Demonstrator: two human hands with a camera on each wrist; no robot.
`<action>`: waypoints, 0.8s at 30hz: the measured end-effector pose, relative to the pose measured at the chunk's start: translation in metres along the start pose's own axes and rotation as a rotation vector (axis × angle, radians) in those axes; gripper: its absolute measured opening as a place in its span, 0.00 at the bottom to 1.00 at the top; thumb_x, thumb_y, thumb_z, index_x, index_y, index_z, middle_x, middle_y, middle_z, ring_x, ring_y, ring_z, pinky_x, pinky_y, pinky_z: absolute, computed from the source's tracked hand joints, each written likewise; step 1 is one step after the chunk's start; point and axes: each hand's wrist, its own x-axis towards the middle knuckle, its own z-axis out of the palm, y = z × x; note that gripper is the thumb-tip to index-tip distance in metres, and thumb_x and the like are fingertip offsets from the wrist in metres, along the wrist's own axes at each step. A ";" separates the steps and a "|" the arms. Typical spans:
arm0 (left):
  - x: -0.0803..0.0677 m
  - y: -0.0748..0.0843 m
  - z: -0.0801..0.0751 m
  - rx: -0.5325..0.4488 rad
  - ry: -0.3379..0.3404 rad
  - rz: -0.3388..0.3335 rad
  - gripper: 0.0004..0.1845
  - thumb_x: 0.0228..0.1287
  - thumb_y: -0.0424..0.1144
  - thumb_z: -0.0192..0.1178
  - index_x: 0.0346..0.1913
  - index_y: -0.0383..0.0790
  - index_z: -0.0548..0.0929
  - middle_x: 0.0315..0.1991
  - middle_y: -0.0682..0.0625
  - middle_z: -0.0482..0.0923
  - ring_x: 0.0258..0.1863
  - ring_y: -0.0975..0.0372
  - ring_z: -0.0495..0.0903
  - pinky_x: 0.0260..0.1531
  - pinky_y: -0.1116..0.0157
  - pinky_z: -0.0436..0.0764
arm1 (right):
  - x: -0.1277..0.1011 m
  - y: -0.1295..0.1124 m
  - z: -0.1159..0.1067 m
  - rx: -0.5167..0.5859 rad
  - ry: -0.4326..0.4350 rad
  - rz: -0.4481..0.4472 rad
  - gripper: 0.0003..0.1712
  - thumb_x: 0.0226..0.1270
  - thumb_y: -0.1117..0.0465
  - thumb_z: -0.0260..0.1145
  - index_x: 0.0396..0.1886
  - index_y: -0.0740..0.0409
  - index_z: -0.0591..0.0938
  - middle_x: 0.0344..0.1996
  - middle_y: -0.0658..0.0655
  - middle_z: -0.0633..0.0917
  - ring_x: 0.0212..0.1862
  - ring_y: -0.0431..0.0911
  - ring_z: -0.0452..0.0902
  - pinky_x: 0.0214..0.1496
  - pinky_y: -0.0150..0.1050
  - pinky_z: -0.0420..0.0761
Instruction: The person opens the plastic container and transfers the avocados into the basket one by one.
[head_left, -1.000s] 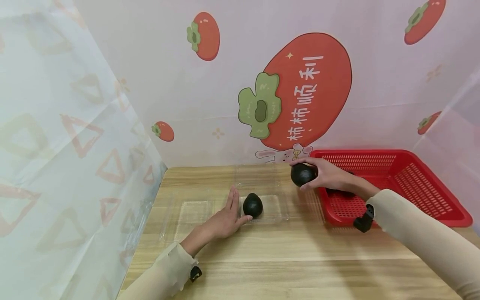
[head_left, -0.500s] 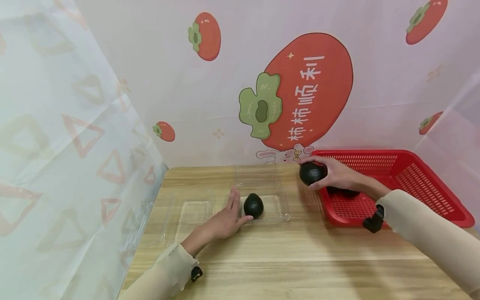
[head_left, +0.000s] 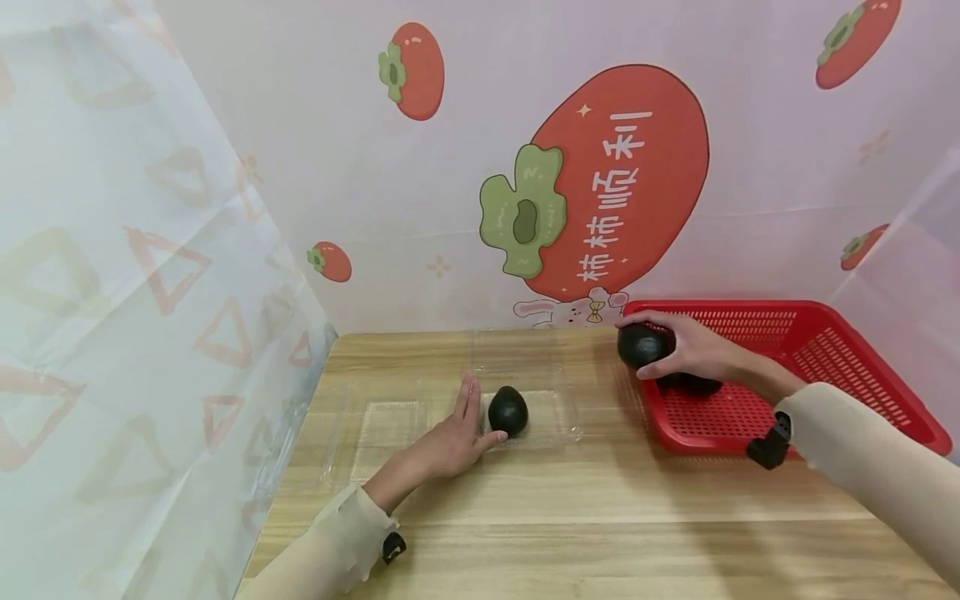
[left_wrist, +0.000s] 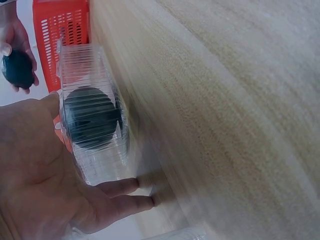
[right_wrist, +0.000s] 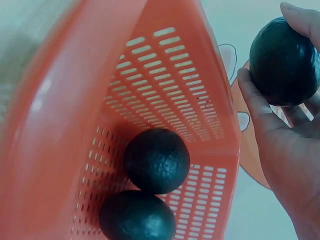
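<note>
My right hand (head_left: 693,348) grips a dark avocado (head_left: 643,345) over the left rim of the red basket (head_left: 738,446). Two more dark avocados (right_wrist: 157,161) lie inside that basket, side by side in the right wrist view. A second avocado (head_left: 507,412) sits in a clear plastic box (head_left: 553,417) whose lid (head_left: 516,350) lies folded back behind it. Fingers straight and thumb spread, my left hand (head_left: 447,443) rests at the box's left side. In the left wrist view, the avocado (left_wrist: 90,118) shows through the ribbed clear wall.
Another clear plastic box (head_left: 388,429) stands to the left of my left hand on the wooden table (head_left: 570,533). A printed cloth (head_left: 390,192) hangs behind the table, and a pale sheet (head_left: 150,275) hangs along its left side.
My right hand has moved right with the avocado, from beside the basket to over its left rim. My left hand and the avocado in the box stay put.
</note>
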 end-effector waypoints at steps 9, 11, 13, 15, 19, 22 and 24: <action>0.001 -0.001 0.001 0.005 0.001 0.000 0.53 0.82 0.61 0.51 0.84 0.28 0.33 0.85 0.33 0.22 0.72 0.37 0.70 0.67 0.46 0.76 | -0.011 0.005 -0.007 -0.024 0.018 0.015 0.46 0.54 0.51 0.84 0.74 0.47 0.77 0.68 0.63 0.77 0.64 0.61 0.71 0.54 0.57 0.84; 0.001 0.000 0.001 0.008 0.001 0.002 0.53 0.82 0.61 0.51 0.84 0.28 0.33 0.85 0.33 0.22 0.72 0.37 0.70 0.67 0.46 0.76 | -0.013 0.006 -0.010 -0.025 0.018 0.029 0.46 0.55 0.51 0.84 0.73 0.47 0.77 0.67 0.63 0.77 0.63 0.61 0.72 0.54 0.55 0.83; 0.001 0.000 0.000 0.010 0.001 0.006 0.53 0.82 0.60 0.51 0.84 0.27 0.33 0.85 0.32 0.23 0.72 0.37 0.70 0.67 0.46 0.76 | -0.015 0.008 -0.012 -0.028 0.020 0.037 0.45 0.55 0.52 0.84 0.74 0.47 0.77 0.67 0.62 0.77 0.63 0.61 0.72 0.54 0.54 0.82; 0.001 0.000 0.000 0.010 0.001 0.007 0.54 0.82 0.60 0.51 0.84 0.27 0.33 0.85 0.32 0.23 0.72 0.37 0.70 0.67 0.46 0.76 | -0.018 0.009 -0.015 -0.033 0.021 0.044 0.44 0.57 0.52 0.84 0.74 0.46 0.76 0.67 0.62 0.77 0.63 0.61 0.72 0.53 0.53 0.82; 0.001 0.000 0.000 0.011 0.001 0.006 0.54 0.82 0.61 0.51 0.84 0.27 0.33 0.85 0.32 0.22 0.72 0.37 0.71 0.67 0.46 0.76 | -0.021 0.013 -0.020 -0.047 0.022 0.044 0.44 0.58 0.54 0.83 0.74 0.47 0.76 0.68 0.63 0.77 0.64 0.61 0.72 0.54 0.54 0.82; 0.001 -0.001 0.000 0.012 0.000 0.007 0.54 0.82 0.62 0.50 0.84 0.28 0.33 0.85 0.32 0.22 0.71 0.37 0.72 0.66 0.46 0.77 | -0.024 0.016 -0.023 -0.051 0.023 0.049 0.43 0.58 0.55 0.83 0.74 0.48 0.76 0.68 0.63 0.77 0.64 0.60 0.72 0.54 0.53 0.83; 0.001 -0.001 0.000 0.015 -0.001 0.007 0.54 0.82 0.62 0.50 0.84 0.28 0.33 0.85 0.33 0.22 0.71 0.37 0.72 0.66 0.46 0.77 | -0.026 0.018 -0.025 -0.045 0.023 0.052 0.44 0.58 0.55 0.83 0.74 0.49 0.76 0.68 0.62 0.77 0.64 0.60 0.72 0.54 0.52 0.84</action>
